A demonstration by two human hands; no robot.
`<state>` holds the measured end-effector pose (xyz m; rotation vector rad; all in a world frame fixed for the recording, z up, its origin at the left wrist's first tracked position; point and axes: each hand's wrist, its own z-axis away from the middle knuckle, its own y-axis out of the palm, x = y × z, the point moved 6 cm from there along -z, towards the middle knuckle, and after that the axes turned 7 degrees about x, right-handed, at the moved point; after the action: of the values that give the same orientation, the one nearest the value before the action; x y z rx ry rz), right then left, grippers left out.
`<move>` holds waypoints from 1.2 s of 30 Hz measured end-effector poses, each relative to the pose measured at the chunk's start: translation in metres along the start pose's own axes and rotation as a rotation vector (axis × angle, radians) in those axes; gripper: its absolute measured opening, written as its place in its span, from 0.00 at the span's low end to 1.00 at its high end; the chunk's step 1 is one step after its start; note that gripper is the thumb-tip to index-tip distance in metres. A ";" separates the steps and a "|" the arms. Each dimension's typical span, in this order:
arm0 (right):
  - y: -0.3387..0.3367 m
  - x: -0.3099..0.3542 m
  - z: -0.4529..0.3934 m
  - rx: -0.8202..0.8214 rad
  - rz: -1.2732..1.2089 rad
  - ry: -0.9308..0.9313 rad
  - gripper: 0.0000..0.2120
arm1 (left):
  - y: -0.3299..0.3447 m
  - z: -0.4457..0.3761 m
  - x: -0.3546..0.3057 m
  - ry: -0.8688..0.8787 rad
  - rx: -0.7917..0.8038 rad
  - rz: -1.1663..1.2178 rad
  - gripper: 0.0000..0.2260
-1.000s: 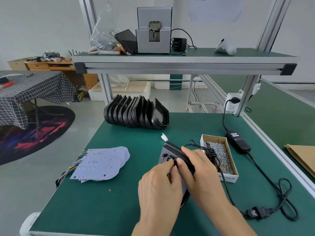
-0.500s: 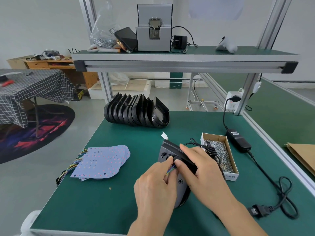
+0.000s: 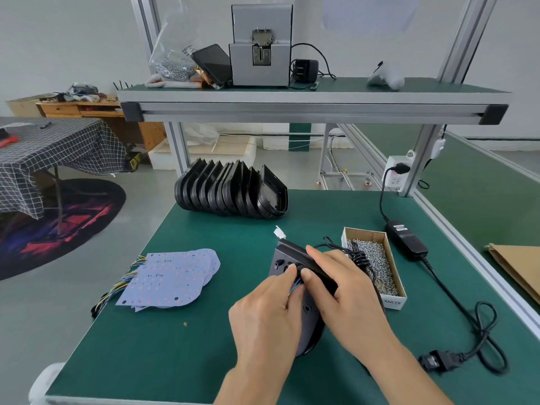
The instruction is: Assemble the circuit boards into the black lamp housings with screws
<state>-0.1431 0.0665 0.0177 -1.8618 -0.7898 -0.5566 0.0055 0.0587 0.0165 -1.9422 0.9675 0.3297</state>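
Note:
A black lamp housing [image 3: 282,260] lies on the green table in front of me, its back side up. My right hand [image 3: 342,290] grips its top edge, thumb pressed near a hole. My left hand [image 3: 266,314] pinches a bundle of coloured wires [image 3: 293,289] at that hole. A white connector [image 3: 279,232] sticks out beyond the housing's far corner. A stack of pale blue circuit boards [image 3: 172,277] with coloured wire tails lies to the left. A cardboard box of screws [image 3: 372,258] stands just right of my hands. Several empty black housings [image 3: 233,192] stand in a row at the back.
A black power adapter [image 3: 407,238] and its looped cable with plug [image 3: 438,361] lie along the right side. A socket [image 3: 397,173] is fixed on the frame post. The overhead shelf holds a grey screw feeder [image 3: 260,51] and a bag of screws.
The housing and both hands shifted slightly nearer to me. My left fingers closed tighter on the coloured wires at the housing's hole.

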 end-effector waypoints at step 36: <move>0.007 0.002 -0.002 -0.275 -0.062 0.051 0.12 | 0.021 0.012 0.027 -0.460 0.084 0.608 0.11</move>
<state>-0.1367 0.0626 0.0151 -2.0695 -0.7689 -0.7812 0.0096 0.0496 -0.0178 -1.3651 1.2085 1.0143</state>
